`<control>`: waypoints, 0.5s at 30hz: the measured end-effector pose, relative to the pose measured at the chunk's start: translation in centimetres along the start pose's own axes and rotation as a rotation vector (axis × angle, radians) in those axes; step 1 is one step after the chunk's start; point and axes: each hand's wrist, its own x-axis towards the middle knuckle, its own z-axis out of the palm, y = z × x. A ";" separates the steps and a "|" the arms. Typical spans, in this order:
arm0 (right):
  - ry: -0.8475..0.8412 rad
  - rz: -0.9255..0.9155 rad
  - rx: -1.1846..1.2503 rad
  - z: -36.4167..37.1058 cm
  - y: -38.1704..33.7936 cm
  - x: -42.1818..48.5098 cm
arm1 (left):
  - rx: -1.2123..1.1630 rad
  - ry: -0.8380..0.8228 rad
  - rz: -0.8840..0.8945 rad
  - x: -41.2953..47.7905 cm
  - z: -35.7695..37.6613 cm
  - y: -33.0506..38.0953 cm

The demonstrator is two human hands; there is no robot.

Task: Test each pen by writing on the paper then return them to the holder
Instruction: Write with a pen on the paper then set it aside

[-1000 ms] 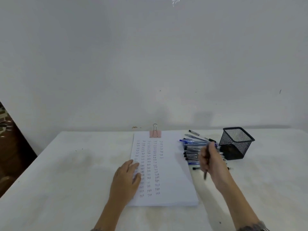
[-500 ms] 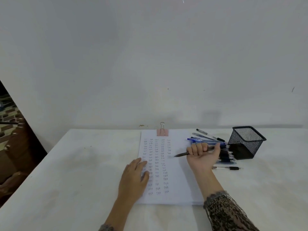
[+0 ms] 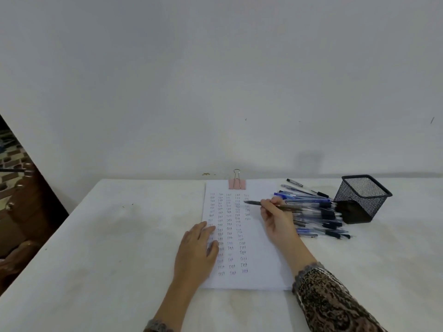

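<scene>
A stack of white paper (image 3: 261, 248) lies on the table, with columns of small written words and a pink binder clip (image 3: 236, 183) at its top edge. My left hand (image 3: 197, 246) rests flat on the paper's left side. My right hand (image 3: 278, 219) holds a dark pen (image 3: 254, 202) with its tip pointing left, over the rightmost column of writing. Several blue and black pens (image 3: 316, 214) lie in a pile to the right of the paper. Right of the pile stands a black mesh pen holder (image 3: 362, 200); no pen shows above its rim.
The white table (image 3: 119, 236) backs onto a plain white wall. Dark wooden furniture (image 3: 21, 212) stands past the table's left edge. Two pens (image 3: 304, 186) lie apart behind the pile, near the wall.
My right hand swung the pen from pointing down beside the pile to pointing left over the paper, then shifted its grip from a fist to a writing hold. My left hand stayed on the paper.
</scene>
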 end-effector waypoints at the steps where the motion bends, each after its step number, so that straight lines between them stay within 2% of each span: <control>1: -0.001 -0.017 -0.055 0.0 0.0 0.1 | -0.001 0.000 0.000 0.0 0.0 0.0; 5: -0.079 -0.044 -0.205 0.2 -0.1 0.1 | -0.004 -0.002 0.001 0.0 -0.1 -0.1; 9: -0.126 -0.143 -0.550 0.2 0.5 0.0 | -0.014 0.006 0.009 0.1 -0.1 0.0; 15: -0.058 -0.185 -0.700 0.1 1.5 -0.1 | -0.018 0.019 0.003 0.1 -0.1 -0.1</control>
